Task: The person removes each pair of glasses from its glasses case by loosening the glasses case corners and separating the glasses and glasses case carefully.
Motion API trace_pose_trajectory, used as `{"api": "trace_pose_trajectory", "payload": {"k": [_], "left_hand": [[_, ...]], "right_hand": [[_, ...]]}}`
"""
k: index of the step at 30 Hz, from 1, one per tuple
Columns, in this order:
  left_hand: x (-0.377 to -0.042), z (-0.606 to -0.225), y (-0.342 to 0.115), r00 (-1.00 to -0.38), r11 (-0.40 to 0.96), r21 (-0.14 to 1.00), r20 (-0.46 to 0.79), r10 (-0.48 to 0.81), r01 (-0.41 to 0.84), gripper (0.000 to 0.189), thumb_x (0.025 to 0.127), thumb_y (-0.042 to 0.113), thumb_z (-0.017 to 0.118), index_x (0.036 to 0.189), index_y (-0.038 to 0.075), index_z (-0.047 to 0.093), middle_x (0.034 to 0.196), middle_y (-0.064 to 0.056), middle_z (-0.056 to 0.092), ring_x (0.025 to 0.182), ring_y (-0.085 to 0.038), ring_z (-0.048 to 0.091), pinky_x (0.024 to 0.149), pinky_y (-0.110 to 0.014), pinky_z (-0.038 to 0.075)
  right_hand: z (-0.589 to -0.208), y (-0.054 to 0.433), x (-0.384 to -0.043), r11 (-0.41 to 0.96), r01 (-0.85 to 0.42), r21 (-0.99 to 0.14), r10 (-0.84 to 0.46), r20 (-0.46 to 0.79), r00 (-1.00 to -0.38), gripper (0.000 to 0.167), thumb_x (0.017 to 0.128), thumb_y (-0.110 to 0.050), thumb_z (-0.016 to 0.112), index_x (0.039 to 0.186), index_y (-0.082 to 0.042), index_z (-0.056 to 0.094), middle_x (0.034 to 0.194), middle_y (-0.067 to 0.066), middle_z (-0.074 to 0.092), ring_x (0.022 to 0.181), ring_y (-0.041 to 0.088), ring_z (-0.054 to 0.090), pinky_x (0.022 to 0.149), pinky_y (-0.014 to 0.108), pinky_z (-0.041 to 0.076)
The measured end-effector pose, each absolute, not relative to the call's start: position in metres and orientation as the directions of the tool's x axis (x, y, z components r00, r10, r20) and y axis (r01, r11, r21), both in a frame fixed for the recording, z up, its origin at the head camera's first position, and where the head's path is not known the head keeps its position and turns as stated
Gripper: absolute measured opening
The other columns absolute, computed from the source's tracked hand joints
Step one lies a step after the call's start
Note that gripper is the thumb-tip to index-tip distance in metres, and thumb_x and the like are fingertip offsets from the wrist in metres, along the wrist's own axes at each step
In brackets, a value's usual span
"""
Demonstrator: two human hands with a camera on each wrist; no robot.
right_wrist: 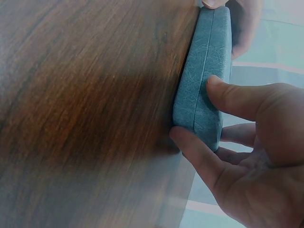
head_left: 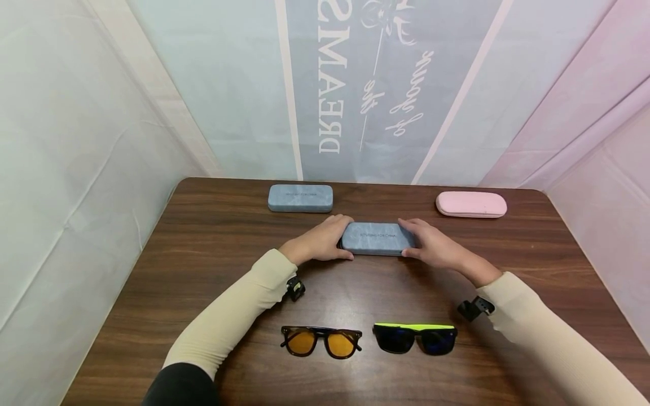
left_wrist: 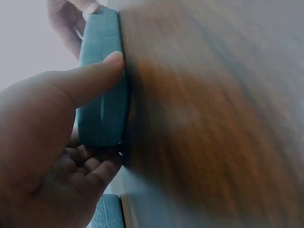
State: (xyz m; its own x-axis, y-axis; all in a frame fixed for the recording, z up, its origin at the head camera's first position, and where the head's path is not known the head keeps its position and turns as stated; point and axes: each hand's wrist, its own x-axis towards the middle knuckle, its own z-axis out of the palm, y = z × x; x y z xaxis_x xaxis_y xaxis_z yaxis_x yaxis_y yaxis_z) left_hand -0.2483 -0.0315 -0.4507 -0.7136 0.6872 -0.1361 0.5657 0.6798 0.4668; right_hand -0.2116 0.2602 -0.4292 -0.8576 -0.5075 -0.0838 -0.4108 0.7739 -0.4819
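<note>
A closed blue-grey glasses case [head_left: 378, 238] with small lettering on its lid lies on the table between both hands. My left hand [head_left: 326, 239] grips its left end. In the left wrist view the left thumb [left_wrist: 102, 78] lies on the case's long side, with fingers around the end. The right end is held by my right hand [head_left: 431, 243]. From the right wrist view, that thumb [right_wrist: 232, 97] presses the side of the case [right_wrist: 204, 85] near its seam, and a finger touches the bottom corner. Part of each hand's fingers is hidden behind the case.
Behind the left hand lies a second blue-grey glasses case [head_left: 301, 198]. A pink glasses case [head_left: 471, 204] is at the back right. Nearer the front of the wooden table [head_left: 203, 248] are orange-lensed glasses [head_left: 339, 345] and dark sunglasses [head_left: 438, 342] with yellow-green temples. A printed curtain [head_left: 244, 90] hangs behind.
</note>
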Motion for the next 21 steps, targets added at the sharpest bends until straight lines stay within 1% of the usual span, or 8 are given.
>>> {"api": "trace_pose_trajectory", "payload": {"k": [5, 11, 17, 21], "left_hand": [[-0.2504, -0.4495, -0.0306, -0.713, 0.685, 0.467, -0.150, 0.685, 0.559, 0.086, 0.090, 0.045, 0.078, 0.152, 0.003, 0.037, 0.150, -0.013, 0.044, 0.140, -0.026, 0.040, 0.114, -0.038, 0.035], [-0.2498, -0.4501, -0.0280, -0.724, 0.697, 0.434, -0.133, 0.676, 0.571, 0.081, 0.090, 0.046, 0.076, 0.148, 0.003, 0.041, 0.145, -0.012, 0.047, 0.135, -0.024, 0.043, 0.112, -0.036, 0.037], [-0.2486, -0.4491, -0.0259, -0.720, 0.694, 0.414, -0.121, 0.683, 0.589, 0.081, 0.092, 0.042, 0.076, 0.148, -0.002, 0.039, 0.144, -0.016, 0.046, 0.134, -0.028, 0.041, 0.113, -0.038, 0.036], [-0.2509, -0.4493, -0.0250, -0.721, 0.702, 0.408, -0.139, 0.679, 0.583, 0.082, 0.091, 0.044, 0.076, 0.148, -0.001, 0.040, 0.145, -0.015, 0.046, 0.134, -0.026, 0.041, 0.113, -0.036, 0.036]], "right_hand": [[-0.4319, 0.2613, -0.2125, 0.771, -0.413, -0.485, -0.511, -0.083, -0.855, 0.074, 0.094, -0.011, 0.075, 0.152, 0.011, 0.035, 0.146, 0.034, 0.044, 0.135, 0.046, 0.044, 0.106, 0.060, 0.039], [-0.4323, 0.2627, -0.2128, 0.767, -0.416, -0.488, -0.514, -0.081, -0.854, 0.074, 0.094, -0.011, 0.075, 0.152, 0.012, 0.035, 0.146, 0.034, 0.044, 0.135, 0.046, 0.044, 0.106, 0.060, 0.039], [-0.4312, 0.2625, -0.2131, 0.773, -0.409, -0.485, -0.509, -0.089, -0.856, 0.075, 0.093, -0.011, 0.075, 0.152, 0.011, 0.035, 0.147, 0.034, 0.043, 0.136, 0.046, 0.044, 0.107, 0.060, 0.039], [-0.4311, 0.2619, -0.2130, 0.775, -0.402, -0.488, -0.507, -0.099, -0.856, 0.074, 0.094, -0.010, 0.074, 0.152, 0.012, 0.033, 0.149, 0.035, 0.041, 0.138, 0.046, 0.041, 0.108, 0.061, 0.037]]}}
